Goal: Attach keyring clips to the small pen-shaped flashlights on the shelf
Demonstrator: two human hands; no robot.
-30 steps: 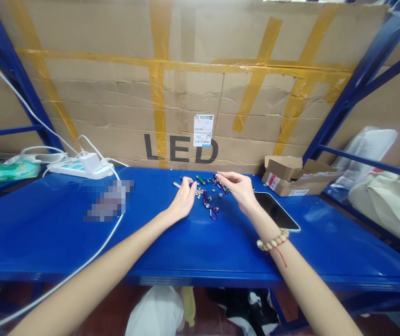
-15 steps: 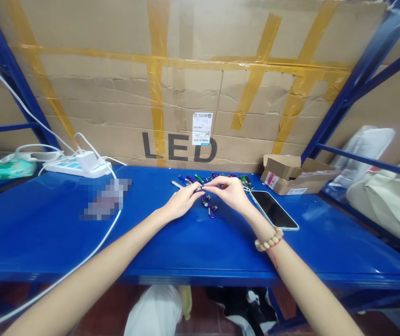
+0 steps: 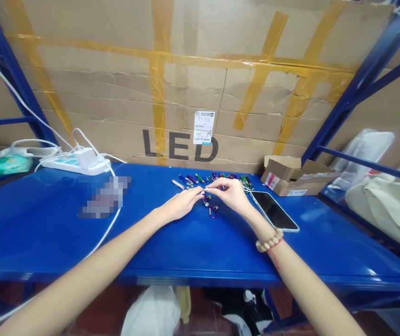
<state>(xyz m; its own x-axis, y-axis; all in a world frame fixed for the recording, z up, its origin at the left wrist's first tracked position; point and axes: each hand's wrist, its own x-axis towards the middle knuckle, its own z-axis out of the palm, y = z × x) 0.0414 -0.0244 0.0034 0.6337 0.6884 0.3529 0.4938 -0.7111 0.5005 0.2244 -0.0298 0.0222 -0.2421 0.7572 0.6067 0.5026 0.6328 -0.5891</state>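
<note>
My left hand (image 3: 180, 205) and my right hand (image 3: 230, 193) meet fingertip to fingertip over the blue shelf (image 3: 192, 238). Both pinch a tiny silvery part (image 3: 203, 191) between them. Right behind the fingers lies a row of small coloured keychain flashlights (image 3: 214, 178). A purple carabiner clip (image 3: 213, 212) with small metal pieces rests on the shelf just below my hands. A bead bracelet (image 3: 270, 240) circles my right wrist.
A phone (image 3: 273, 211) lies face up right of my right hand. An open cardboard box (image 3: 296, 181) stands behind it. A white power strip with charger (image 3: 77, 163) and cable (image 3: 105, 233) sits at the left. A large taped LED carton (image 3: 185, 84) forms the back wall.
My hands came together from apart over the small parts and now pinch one piece between them. The view shifted slightly, showing more flashlights behind the hands.
</note>
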